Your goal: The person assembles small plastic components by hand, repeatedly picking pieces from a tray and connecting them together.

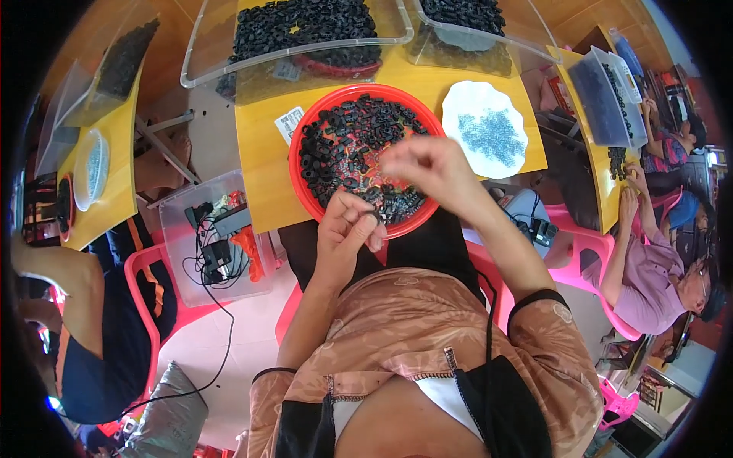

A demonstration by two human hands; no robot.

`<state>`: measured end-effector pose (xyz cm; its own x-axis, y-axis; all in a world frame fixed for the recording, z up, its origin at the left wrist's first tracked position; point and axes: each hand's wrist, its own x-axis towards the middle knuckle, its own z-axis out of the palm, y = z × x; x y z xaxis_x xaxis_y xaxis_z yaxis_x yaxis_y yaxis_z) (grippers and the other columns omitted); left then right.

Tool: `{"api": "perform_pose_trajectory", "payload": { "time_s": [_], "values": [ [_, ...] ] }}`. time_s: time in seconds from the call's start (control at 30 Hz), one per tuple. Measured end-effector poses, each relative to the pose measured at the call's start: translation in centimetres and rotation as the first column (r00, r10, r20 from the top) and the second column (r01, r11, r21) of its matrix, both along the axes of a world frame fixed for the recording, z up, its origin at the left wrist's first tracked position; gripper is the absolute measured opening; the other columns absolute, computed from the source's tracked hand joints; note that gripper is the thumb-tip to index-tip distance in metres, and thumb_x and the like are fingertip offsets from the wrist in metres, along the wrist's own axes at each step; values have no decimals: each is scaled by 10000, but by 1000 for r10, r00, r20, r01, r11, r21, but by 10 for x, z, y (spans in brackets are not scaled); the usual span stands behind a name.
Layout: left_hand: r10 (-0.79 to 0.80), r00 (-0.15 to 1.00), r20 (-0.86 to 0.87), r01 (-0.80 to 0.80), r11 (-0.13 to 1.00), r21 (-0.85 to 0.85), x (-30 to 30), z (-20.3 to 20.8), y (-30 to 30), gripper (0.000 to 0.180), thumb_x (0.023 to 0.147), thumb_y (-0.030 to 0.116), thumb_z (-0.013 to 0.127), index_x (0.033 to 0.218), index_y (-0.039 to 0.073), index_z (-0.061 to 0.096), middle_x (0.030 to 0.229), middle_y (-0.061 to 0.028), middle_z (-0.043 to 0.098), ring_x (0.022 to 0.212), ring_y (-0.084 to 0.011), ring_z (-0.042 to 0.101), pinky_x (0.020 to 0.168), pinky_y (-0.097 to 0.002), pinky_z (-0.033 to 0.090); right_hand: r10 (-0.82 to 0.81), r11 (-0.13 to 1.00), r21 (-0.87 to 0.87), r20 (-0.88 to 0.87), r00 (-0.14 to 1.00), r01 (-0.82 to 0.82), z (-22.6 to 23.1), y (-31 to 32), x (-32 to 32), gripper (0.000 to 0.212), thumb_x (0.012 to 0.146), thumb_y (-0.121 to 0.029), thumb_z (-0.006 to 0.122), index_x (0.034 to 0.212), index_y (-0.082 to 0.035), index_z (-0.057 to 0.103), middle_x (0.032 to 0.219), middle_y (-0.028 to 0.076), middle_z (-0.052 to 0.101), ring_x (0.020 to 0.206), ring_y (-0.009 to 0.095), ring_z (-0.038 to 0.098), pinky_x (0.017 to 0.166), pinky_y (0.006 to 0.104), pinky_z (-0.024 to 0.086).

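A round red tray (366,89) sits at the table edge before me, holding many small black plastic parts (324,145). Over its near rim my left hand (343,225) is closed, thumb and fingertips pinching a small black part (372,217). My right hand (424,168) hovers above the tray's right half with its fingers drawn together. Whatever lies between those fingertips is too small to make out. A white scalloped plate (460,98) to the right bears a spread of tiny shiny pieces (492,137).
Clear plastic bins (305,34) of black parts stand at the table's far side. A clear box (174,221) with cables and adapters is on the left, a grey case (521,214) on the right. Other people sit at yellow tables on both sides, one in a pink shirt (649,282).
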<state>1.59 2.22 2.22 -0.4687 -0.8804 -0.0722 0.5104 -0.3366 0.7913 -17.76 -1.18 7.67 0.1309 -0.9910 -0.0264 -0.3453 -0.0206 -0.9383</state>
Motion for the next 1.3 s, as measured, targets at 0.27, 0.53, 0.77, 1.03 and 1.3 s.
{"api": "perform_pose_trajectory", "payload": {
  "time_s": [0.27, 0.53, 0.77, 1.03, 1.3],
  "values": [
    [125, 990, 71, -125, 992, 2, 12, 2, -9, 139, 921, 59, 518, 1059, 46, 529, 784, -51, 600, 629, -83, 537, 575, -207, 434, -108, 971, -224, -719, 687, -81, -20, -47, 19, 205, 742, -237, 705, 823, -50, 684, 766, 115, 598, 749, 301, 606, 652, 404, 469],
    [114, 988, 102, -113, 993, -15, 13, 2, -9, 114, 933, 90, 511, 1039, 52, 526, 787, -43, 602, 638, -88, 525, 602, -214, 422, -81, 975, -204, -711, 699, -94, -25, -44, 16, 157, 733, -167, 700, 819, -38, 678, 783, 116, 609, 730, 297, 611, 658, 405, 475],
    [113, 989, 93, -111, 994, -22, 11, 0, -9, 130, 928, 84, 516, 1054, 54, 515, 796, -41, 604, 652, -87, 528, 611, -217, 428, -51, 986, -161, -554, 831, -47, -21, -38, 14, 139, 723, -78, 700, 824, -13, 630, 772, 120, 640, 699, 265, 636, 620, 368, 501],
    [197, 980, 5, -197, 980, -3, 12, -1, -11, 170, 927, 75, 518, 1090, 31, 493, 860, -56, 611, 676, -85, 536, 636, -216, 441, 60, 985, 142, 245, 968, -97, 3, 1, 25, 158, 839, 25, 621, 995, 24, 648, 807, 40, 654, 717, 77, 621, 662, 205, 505],
    [184, 981, 56, -182, 982, -45, 8, -5, -8, 157, 930, 80, 521, 1073, 25, 483, 844, -56, 610, 678, -85, 542, 626, -211, 443, 154, 988, -3, 60, 986, -155, 10, 15, 35, 176, 837, 31, 571, 1004, 39, 625, 773, 99, 679, 733, 118, 669, 647, 247, 517]
  ]
}}
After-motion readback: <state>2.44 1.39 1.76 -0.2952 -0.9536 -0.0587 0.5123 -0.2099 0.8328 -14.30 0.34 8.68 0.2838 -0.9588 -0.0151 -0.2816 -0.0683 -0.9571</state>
